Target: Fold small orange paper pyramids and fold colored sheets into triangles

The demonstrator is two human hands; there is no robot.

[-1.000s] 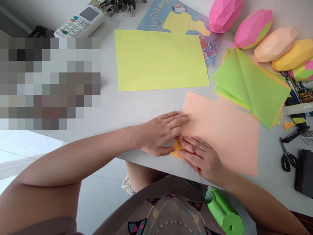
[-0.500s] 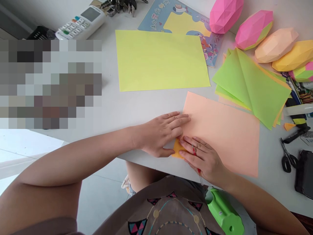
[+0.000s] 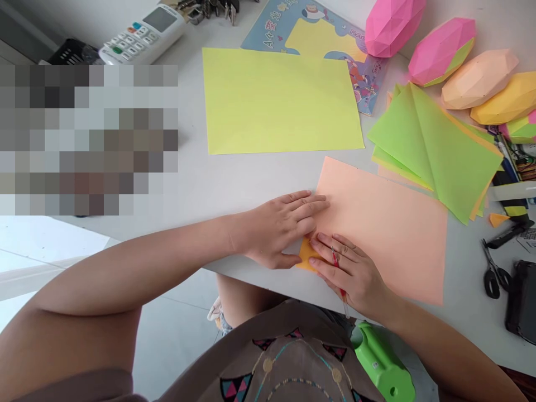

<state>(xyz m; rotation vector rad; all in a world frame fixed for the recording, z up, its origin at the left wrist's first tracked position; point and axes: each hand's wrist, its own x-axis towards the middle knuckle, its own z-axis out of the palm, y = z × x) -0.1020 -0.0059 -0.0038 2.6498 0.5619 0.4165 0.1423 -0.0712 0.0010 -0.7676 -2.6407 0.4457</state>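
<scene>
My left hand [image 3: 281,230] lies flat with its fingers stretched out, fingertips on the left edge of a peach paper sheet [image 3: 391,229]. Close by, my right hand [image 3: 352,272] presses down on a small orange paper piece [image 3: 307,259] at the sheet's lower left corner. Most of that orange piece is covered by the hands, so its full shape is hidden. A thin red pen-like tool [image 3: 343,293] with a pale end is tucked between the fingers of my right hand; its exact kind is unclear.
A yellow-green sheet [image 3: 285,103] lies ahead, partly over a blue printed paper packet [image 3: 268,33]. Green and orange sheets [image 3: 439,151] are stacked at right, below faceted paper shapes [image 3: 479,78]. Black scissors [image 3: 494,273] rest far right; a cordless phone [image 3: 144,33] sits upper left.
The whole view has shifted slightly. Both hands keep nearly the same pose on the papers.
</scene>
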